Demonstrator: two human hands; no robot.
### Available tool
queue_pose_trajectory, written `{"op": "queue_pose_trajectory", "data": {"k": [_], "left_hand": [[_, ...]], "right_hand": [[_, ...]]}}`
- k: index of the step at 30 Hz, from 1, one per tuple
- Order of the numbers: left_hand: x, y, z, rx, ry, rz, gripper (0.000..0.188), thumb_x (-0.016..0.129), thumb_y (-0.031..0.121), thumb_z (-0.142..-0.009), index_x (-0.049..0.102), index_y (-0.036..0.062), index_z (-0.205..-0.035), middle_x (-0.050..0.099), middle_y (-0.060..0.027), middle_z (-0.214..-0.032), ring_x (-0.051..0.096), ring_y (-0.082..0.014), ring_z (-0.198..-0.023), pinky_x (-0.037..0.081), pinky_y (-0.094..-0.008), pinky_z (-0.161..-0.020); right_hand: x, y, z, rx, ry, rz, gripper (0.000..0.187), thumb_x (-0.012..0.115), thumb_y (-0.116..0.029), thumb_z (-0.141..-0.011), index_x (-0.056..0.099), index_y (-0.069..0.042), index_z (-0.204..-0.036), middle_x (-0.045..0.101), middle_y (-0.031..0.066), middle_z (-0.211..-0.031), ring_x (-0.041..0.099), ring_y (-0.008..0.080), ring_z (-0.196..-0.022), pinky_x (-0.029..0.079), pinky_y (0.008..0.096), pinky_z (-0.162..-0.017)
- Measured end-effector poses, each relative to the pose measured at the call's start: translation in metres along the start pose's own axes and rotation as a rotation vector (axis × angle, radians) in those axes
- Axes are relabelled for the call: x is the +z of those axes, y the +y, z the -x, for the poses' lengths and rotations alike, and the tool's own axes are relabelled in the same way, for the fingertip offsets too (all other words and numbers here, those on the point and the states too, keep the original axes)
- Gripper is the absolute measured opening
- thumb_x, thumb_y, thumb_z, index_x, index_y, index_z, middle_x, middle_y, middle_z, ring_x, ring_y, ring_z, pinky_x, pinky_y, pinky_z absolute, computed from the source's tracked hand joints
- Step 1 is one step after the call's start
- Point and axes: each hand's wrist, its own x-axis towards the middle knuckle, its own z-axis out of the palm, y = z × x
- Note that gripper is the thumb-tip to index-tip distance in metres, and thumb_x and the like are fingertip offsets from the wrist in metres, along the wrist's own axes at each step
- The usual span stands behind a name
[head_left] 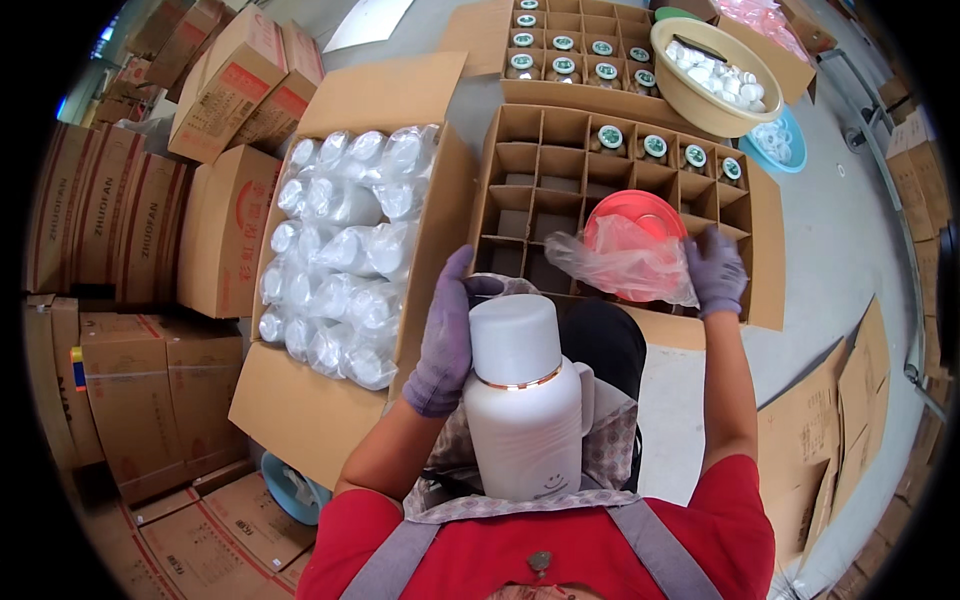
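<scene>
A white insulated jug with a handle, a copper-coloured ring and a pale lid stands upright on my lap. My left hand, in a grey-purple glove, lies along its left side, fingers stretched upward and thumb apart. To the right, my gloved right hand is closed at the edge of a crumpled clear plastic bag; its fingertips are partly hidden. The bag lies over a red plastic basin, which rests on a divided carton in front of me.
Several green-topped jars fill some far cells. An open carton of plastic-wrapped bottles stands left. Far right are a beige basin of white caps and a blue basin. Stacked cartons line the left; flattened cardboard lies right.
</scene>
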Motion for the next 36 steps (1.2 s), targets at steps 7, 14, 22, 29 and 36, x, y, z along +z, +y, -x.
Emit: {"op": "queue_pose_trajectory", "data": {"k": [7, 14, 22, 29, 36], "left_hand": [[0.016, -0.013, 0.011, 0.47, 0.054, -0.183, 0.084, 0.067, 0.032, -0.081, 0.025, 0.0035, -0.148, 0.055, -0.0107, -0.12, 0.056, -0.0249, -0.11, 0.044, -0.0379, -0.1], [0.014, 0.007, 0.01, 0.034, -0.497, -0.311, 0.08, 0.08, 0.01, -0.062, 0.048, 0.0071, -0.136, 0.053, -0.0076, -0.133, 0.05, -0.0229, -0.125, 0.036, -0.0374, -0.108], [0.023, -0.003, -0.002, 0.205, -0.493, -0.587, 0.105, 0.088, 0.031, -0.06, 0.03, 0.0096, -0.145, 0.052, -0.0148, -0.129, 0.046, -0.0298, -0.127, 0.033, -0.0423, -0.109], [0.023, 0.063, 0.029, 0.293, -0.662, -0.473, 0.144, 0.093, 0.03, -0.059, -0.015, 0.0093, -0.152, 0.052, -0.0211, -0.131, 0.056, -0.0329, -0.119, 0.042, -0.0443, -0.102], [0.023, 0.07, 0.059, 0.634, -0.613, -0.8, 0.14, 0.091, 0.032, -0.064, -0.016, 0.0059, -0.152, 0.055, -0.0191, -0.128, 0.058, -0.038, -0.112, 0.046, -0.0498, -0.093]], "right_hand": [[-0.122, -0.159, 0.101, -0.636, -0.686, -1.184, 0.06, 0.076, -0.007, -0.073, 0.054, -0.004, -0.128, 0.061, 0.0073, -0.116, 0.058, 0.0187, -0.107, 0.048, 0.0335, -0.094], [-0.074, -0.152, 0.079, -0.323, -1.07, -1.709, 0.044, 0.071, -0.008, -0.077, 0.055, -0.004, -0.118, 0.059, 0.0072, -0.11, 0.055, 0.0168, -0.106, 0.043, 0.0323, -0.097], [-0.103, -0.17, 0.058, -0.666, -0.937, -1.454, 0.099, 0.086, -0.024, -0.063, 0.03, -0.006, -0.142, 0.049, 0.0123, -0.134, 0.047, 0.0223, -0.125, 0.036, 0.0373, -0.105], [0.042, -0.034, -0.007, -0.374, 0.124, -1.088, 0.067, 0.082, -0.008, -0.067, 0.045, -0.007, -0.124, 0.05, 0.0096, -0.119, 0.052, 0.0232, -0.111, 0.044, 0.0362, -0.098], [0.068, -0.015, 0.025, -0.412, 0.166, -0.367, 0.063, 0.083, -0.024, -0.066, 0.057, -0.009, -0.122, 0.051, 0.0194, -0.13, 0.049, 0.0369, -0.121, 0.042, 0.0437, -0.101]]}}
